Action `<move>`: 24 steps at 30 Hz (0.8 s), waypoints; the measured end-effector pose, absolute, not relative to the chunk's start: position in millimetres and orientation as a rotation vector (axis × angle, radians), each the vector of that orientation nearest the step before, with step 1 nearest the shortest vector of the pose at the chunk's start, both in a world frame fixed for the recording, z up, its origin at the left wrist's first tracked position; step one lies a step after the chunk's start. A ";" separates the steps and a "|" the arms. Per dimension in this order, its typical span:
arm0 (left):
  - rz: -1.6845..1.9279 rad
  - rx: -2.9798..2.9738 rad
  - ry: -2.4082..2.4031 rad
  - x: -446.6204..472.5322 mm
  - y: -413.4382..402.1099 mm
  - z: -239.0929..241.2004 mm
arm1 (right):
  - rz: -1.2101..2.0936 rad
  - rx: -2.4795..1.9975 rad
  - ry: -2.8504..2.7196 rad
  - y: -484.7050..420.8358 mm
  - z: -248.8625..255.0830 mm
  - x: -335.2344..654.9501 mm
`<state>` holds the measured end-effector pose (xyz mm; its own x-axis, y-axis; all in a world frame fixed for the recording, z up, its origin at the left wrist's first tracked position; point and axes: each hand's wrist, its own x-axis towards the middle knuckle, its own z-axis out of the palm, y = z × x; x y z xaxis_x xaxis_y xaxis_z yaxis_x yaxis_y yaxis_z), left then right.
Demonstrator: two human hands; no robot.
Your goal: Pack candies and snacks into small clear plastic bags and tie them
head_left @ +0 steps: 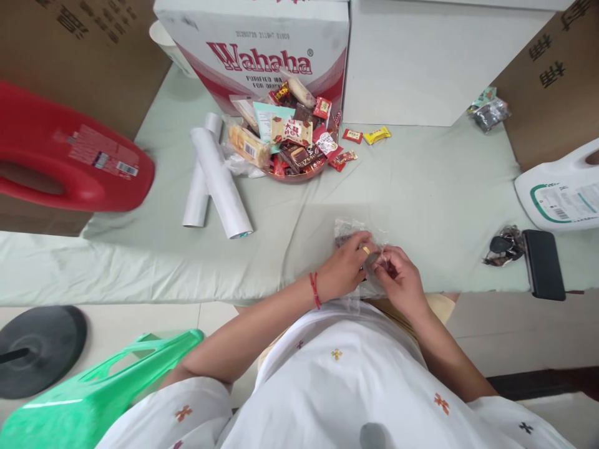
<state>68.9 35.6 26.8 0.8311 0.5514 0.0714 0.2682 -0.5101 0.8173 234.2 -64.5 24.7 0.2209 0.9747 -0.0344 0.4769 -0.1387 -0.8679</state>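
Observation:
A clear crinkled plastic bag [349, 226] lies at the table's front edge, with something dark inside that I cannot make out. My left hand [345, 265], with a gold ring and a red cord bracelet, has its fingers curled over the bag and holds it down. Close beside it, my right hand [400, 273] pinches the bag's right side between thumb and fingers. The fingers partly cover what the bag contains.
Beyond the hands, a bowl [299, 177] is heaped with wrapped snacks, near two white rolls [222, 184]. A Wahaba-style carton [262, 37] stands behind. Red jug [107, 156] at left; white bottle [561, 190], keys [505, 246] and black phone [544, 265] at right. Green stool [93, 393] below.

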 end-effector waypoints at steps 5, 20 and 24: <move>0.551 2.068 0.643 69.3 29.7 20.1 | 0.855 -1.641 -1.318 -70.1 24.4 220.7; 0.762 1.972 0.528 56.7 23.4 11.3 | 0.721 -1.680 -1.721 -51.0 53.8 189.3; 0.776 1.768 0.549 50.8 26.8 13.8 | 0.708 -1.753 -1.767 -48.3 55.0 186.6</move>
